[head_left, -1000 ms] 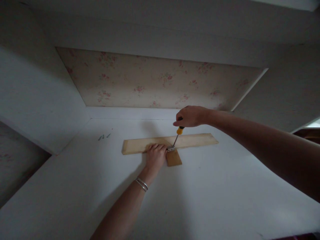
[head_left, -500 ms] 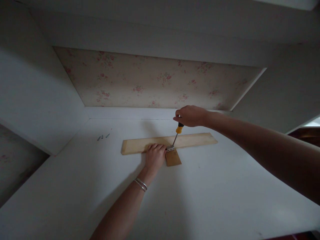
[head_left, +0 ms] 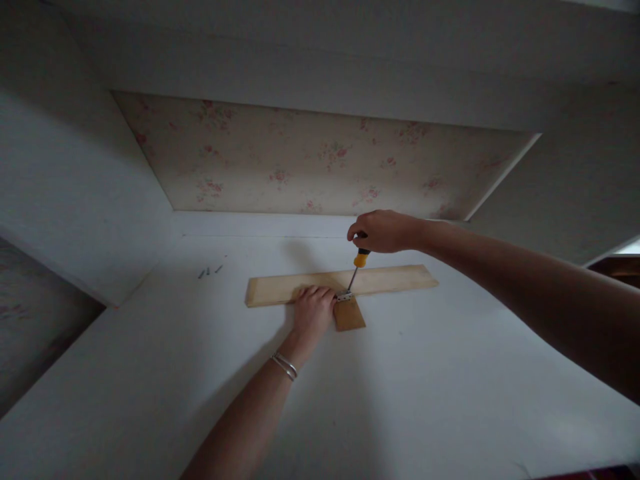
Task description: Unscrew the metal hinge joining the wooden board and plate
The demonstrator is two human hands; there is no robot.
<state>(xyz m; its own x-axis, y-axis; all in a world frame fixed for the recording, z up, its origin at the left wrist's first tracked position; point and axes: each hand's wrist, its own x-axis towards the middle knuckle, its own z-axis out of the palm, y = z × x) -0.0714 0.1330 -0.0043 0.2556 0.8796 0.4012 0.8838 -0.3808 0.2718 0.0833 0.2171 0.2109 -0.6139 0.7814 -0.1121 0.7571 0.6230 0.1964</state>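
Observation:
A long pale wooden board (head_left: 395,279) lies flat on the white surface. Against its near edge is a small metal hinge (head_left: 344,297), with a smaller brown wood piece (head_left: 350,315) just in front. My left hand (head_left: 314,310) grips the board beside the hinge, its fingers curled over the wood and the thumb side close to the metal. In my right hand (head_left: 383,231), closed round the handle, is a yellow-and-black screwdriver (head_left: 361,259). It leans slightly, and its tip meets the hinge; any screw under the tip is too small to make out.
Several small screws (head_left: 209,272) lie on the white surface (head_left: 440,400) left of the board. A white panel (head_left: 90,200) rises at the left, and flowered wallpaper (head_left: 310,160) shows at the back. A dark red object (head_left: 595,473) touches the bottom right edge.
The view has shifted a little, so everything sits slightly further right. Both hands keep the same hold, and the screwdriver tip stays at the hinge.

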